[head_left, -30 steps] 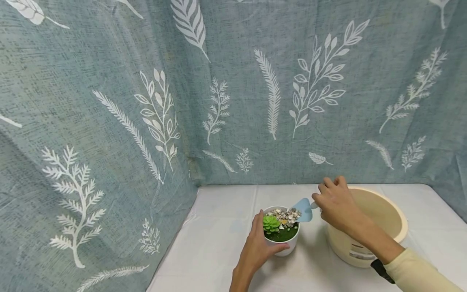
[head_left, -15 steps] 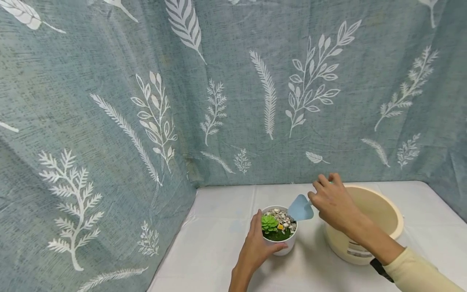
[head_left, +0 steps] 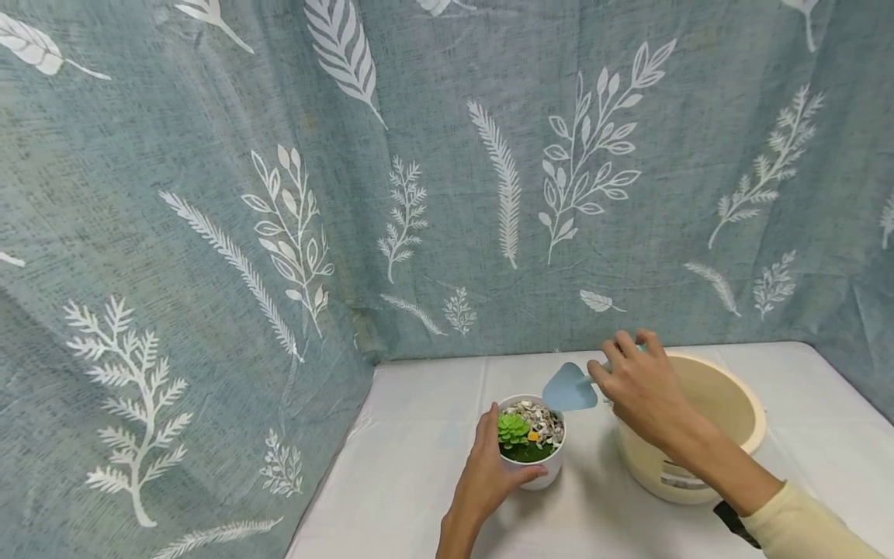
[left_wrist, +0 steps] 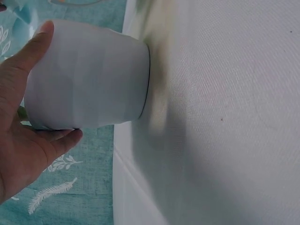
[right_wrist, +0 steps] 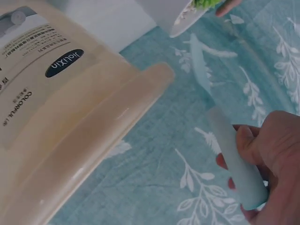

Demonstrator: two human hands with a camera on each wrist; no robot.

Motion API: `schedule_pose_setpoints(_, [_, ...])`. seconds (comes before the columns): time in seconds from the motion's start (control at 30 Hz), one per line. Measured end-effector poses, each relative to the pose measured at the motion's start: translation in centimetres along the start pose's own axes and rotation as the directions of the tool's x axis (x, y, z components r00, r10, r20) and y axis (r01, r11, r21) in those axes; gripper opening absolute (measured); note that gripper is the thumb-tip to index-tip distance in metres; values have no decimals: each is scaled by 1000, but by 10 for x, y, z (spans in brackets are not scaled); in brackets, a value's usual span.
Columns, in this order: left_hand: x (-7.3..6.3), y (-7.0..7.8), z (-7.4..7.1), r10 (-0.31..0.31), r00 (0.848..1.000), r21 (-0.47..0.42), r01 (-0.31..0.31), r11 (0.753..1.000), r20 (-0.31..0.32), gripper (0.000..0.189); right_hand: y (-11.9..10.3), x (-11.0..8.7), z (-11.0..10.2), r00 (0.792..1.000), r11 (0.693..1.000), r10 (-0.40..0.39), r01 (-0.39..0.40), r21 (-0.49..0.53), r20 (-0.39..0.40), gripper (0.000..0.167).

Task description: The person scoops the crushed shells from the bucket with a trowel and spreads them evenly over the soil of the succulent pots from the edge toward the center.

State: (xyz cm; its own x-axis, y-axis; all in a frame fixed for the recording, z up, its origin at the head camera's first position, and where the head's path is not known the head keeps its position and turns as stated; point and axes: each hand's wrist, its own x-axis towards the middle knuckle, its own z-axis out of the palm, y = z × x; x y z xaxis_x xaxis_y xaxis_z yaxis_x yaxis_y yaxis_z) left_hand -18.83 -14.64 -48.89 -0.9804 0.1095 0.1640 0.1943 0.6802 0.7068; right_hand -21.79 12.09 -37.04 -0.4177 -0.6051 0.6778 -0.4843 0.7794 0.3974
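A white pot (head_left: 556,463) stands upright on the cloth-covered counter (head_left: 405,458), and its wall is gripped by the left hand (head_left: 486,475), with the thumb laid along the near side and the fingers spread round the left. By the right hand (head_left: 646,396) a blue trowel is held, its handle (right_wrist: 234,159) wrapped by fingers and thumb and its blade (head_left: 569,388) pointed toward the far right part of the pot's rim; whether rim and blade touch cannot be told. No pebbles are seen on the face of the blade shown in the head view. Inside the pot, loose pebbles (head_left: 548,427) are heaped toward the back and right, beside a green succulent (head_left: 513,429), a mossy green surface (head_left: 527,452) and a small orange piece (head_left: 533,436). The cream bucket (head_left: 646,466) is placed to the right of the pot, partly covered from view by the right forearm. The step in hand is judged to be trowel work at the pebbles, with the pot being steadied. For the next move, a firm left hold and a controlled tilt of the blade seem to be called for, clear of the succulent and the rim.
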Motion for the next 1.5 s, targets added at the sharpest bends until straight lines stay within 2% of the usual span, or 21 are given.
schedule_pose_setpoints(0.13, [1,1,4,0,1000,-24,1,1000,21,126,4,-11,-10,990,989,117,-123,77,76,39])
schedule_pose_setpoints(0.23, [1,2,3,2,999,-52,0,999,37,126,10,-21,-19,974,964,188,-207,166,125,41])
schedule_pose_setpoints(0.33, [2,6,0,5,1000,-66,-3,998,30,127,18,-33,-27,968,944,222,-244,223,117,39])
schedule_pose_setpoints(0.4, [4,12,-1,20,1000,-70,-20,997,1,127,25,-41,-32,966,939,239,-255,230,95,35])
schedule_pose_setpoints(0.5, [8,26,-1,88,994,-59,-92,994,-70,125,37,-50,-38,959,936,276,-285,206,72,30])
schedule_pose_setpoints(0.57, [14,40,3,166,979,-57,-173,983,-115,119,47,-55,-43,954,938,295,-301,173,62,29])
schedule_pose_setpoints(0.63, [20,56,9,245,961,-27,-250,968,-131,110,58,-58,-47,951,940,304,-310,142,58,29])
schedule_pose_setpoints(0.73, [28,78,22,356,930,37,-354,934,-90,96,71,-61,-51,953,949,296,-301,90,63,33])
schedule_pose_setpoints(0.8, [32,90,33,399,916,61,-396,916,-40,88,79,-63,-52,953,955,287,-293,47,97,34])
schedule_pose_setpoints(0.87, [34,101,46,424,905,69,-424,903,10,82,85,-66,-51,951,960,278,-279,-11,137,32])
schedule_pose_setpoints(1.0, [33,114,71,436,896,63,-442,895,88,76,90,-74,-39,950,966,235,-204,-160,206,29])
schedule_pose_setpoints(1.1, [29,113,77,429,899,87,-436,896,88,72,83,-76,-17,962,967,164,-113,-229,218,36])
schedule_pose_setpoints(1.2, [28,110,79,426,903,96,-430,898,62,67,75,-79,2,962,959,110,-36,-281,250,43])
schedule_pose_setpoints(1.37, [29,110,79,452,891,110,-454,884,40,62,65,-85,20,934,944,85,36,-329,347,42])
schedule_pose_setpoints(1.5, [31,110,77,477,879,149,-473,868,14,60,62,-89,27,897,959,121,5,-284,425,34])
